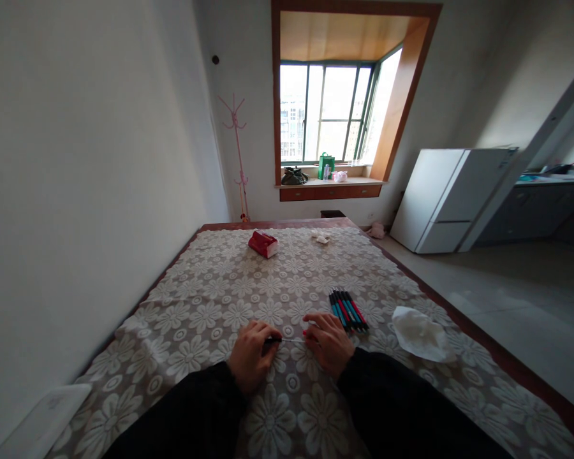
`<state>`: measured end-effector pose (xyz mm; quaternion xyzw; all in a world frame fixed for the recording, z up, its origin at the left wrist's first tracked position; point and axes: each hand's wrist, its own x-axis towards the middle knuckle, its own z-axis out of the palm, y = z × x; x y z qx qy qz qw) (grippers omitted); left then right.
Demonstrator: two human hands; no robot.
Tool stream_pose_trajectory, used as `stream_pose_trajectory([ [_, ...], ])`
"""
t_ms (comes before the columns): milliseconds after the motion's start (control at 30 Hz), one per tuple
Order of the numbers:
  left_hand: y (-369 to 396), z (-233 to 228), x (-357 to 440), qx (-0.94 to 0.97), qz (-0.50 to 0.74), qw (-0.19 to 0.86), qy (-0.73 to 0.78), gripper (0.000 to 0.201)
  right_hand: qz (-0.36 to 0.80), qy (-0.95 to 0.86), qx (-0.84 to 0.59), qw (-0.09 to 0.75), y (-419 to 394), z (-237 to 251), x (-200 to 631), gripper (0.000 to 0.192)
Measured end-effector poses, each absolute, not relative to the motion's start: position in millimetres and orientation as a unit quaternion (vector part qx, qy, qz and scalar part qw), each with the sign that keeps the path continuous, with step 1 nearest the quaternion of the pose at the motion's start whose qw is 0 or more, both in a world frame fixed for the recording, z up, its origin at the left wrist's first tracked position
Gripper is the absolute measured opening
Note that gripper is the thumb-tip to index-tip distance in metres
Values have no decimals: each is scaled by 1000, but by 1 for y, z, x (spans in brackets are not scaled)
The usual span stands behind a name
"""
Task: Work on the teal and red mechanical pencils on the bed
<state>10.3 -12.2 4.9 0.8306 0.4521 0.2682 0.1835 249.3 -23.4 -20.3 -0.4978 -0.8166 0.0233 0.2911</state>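
Your left hand and right hand pinched a pen between them; a hard tug could have scattered the nearby pens.

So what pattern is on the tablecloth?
White lace-like flowers on a brownish tablecloth, clearest in the head view.
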Motion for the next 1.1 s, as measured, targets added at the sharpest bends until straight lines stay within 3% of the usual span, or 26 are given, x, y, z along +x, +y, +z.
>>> stream_pose_trajectory([
  [400, -17, 4, 11, 873, 244, 226, 356, 18, 13, -855, -397, 334, -34, -3, 237, 6],
  [633, -15, -2, 11, 882, 276, 194, 330, 19, -7, -860, -364, 357, -34, -2, 236, 3],
  [767, -14, 0, 12, 845, 317, 199, 382, 17, 6, -856, -370, 362, -27, 7, 254, 15],
  [967, -15, 3, 11, 816, 333, 222, 417, 17, 61, -904, -375, 196, -21, 15, 280, 10],
  [1100, -16, 4, 11, 827, 310, 213, 419, 17, 55, -908, -390, 143, -20, 10, 281, 8],
])
